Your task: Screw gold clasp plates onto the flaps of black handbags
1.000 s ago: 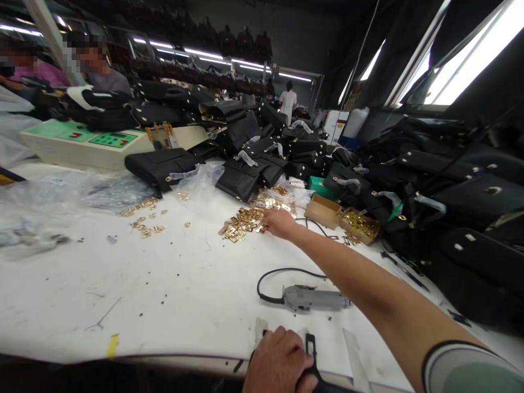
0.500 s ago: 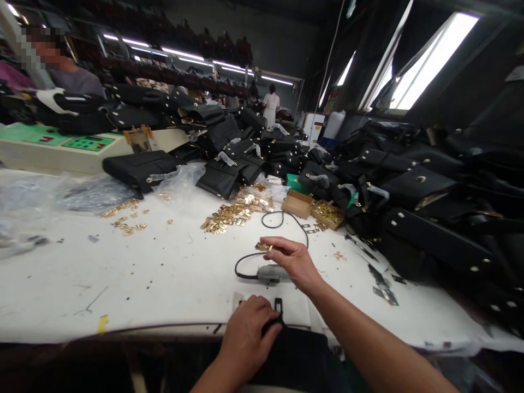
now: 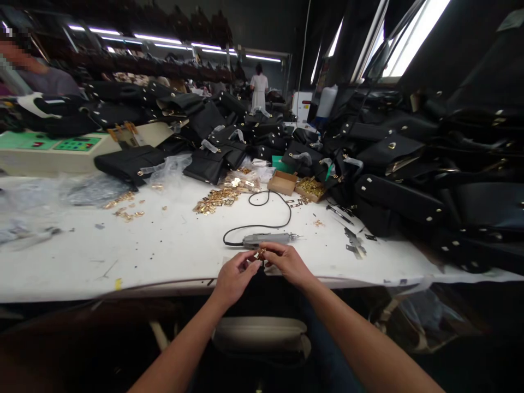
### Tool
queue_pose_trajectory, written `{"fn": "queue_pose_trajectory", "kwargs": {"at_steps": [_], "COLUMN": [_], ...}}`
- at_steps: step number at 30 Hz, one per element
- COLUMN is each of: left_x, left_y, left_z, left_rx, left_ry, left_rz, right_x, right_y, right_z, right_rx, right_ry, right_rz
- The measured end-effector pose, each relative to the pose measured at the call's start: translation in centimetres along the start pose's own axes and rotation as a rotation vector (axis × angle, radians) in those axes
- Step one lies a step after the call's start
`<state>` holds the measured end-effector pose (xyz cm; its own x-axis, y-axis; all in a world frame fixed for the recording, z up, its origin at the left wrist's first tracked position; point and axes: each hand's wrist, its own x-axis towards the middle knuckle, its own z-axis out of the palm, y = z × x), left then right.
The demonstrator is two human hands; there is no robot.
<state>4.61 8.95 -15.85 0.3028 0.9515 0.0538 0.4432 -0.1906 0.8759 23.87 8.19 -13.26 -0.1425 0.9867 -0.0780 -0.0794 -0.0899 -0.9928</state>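
Note:
At the table's front edge my hands meet over a small gold metal fitting (image 3: 261, 253). My right hand (image 3: 290, 264) pinches the fitting between thumb and fingertips. My left hand (image 3: 235, 277) is closed at the edge of a black leather piece (image 3: 262, 281), its fingertips close to the fitting. Most of the leather hangs below the table edge and is dark, so its full shape is unclear. Just beyond my fingers lies a grey electric screwdriver (image 3: 268, 239), its tip pointing right and its black cord (image 3: 282, 224) looping back.
Loose gold fittings (image 3: 215, 201) lie mid-table, near an open cardboard box (image 3: 282, 183) and a box of small gold parts (image 3: 310, 189). Black bags (image 3: 397, 199) are heaped behind and right. A machine with a green panel (image 3: 77, 143) stands left. Other people are farther back.
My right hand has brought the gold fitting down to my left hand, uncovering the screwdriver. The black leather piece now sits lower, and the whole view has shifted.

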Motion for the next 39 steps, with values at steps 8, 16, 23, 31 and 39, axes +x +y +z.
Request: {"fn": "queue_pose_trajectory", "kwargs": {"at_steps": [8, 16, 23, 31, 39], "left_x": [0.3, 0.4, 0.6, 0.7, 0.3], "left_y": [0.3, 0.7, 0.6, 0.1, 0.3], "left_z": [0.6, 0.4, 0.1, 0.7, 1.1], "left_rx": [0.034, 0.043, 0.041, -0.257, -0.036], "left_ry": [0.021, -0.018, -0.026, 0.27, 0.193], "left_rz": [-0.058, -0.083, -0.069, -0.183, -0.08], "right_x": [0.0, -0.2, 0.0, 0.2, 0.4], "right_y": [1.7, 2.4, 2.1, 2.2, 2.4], "right_z": [0.0, -0.2, -0.4, -0.1, -0.2], "right_rx": [-0.101, -0.054, 0.006, 0.158, 0.17], "right_ry": [-0.005, -0.011, 0.001, 0.087, 0.191], "right_rz": [-0.085, -0.054, -0.027, -0.017, -0.03]}}
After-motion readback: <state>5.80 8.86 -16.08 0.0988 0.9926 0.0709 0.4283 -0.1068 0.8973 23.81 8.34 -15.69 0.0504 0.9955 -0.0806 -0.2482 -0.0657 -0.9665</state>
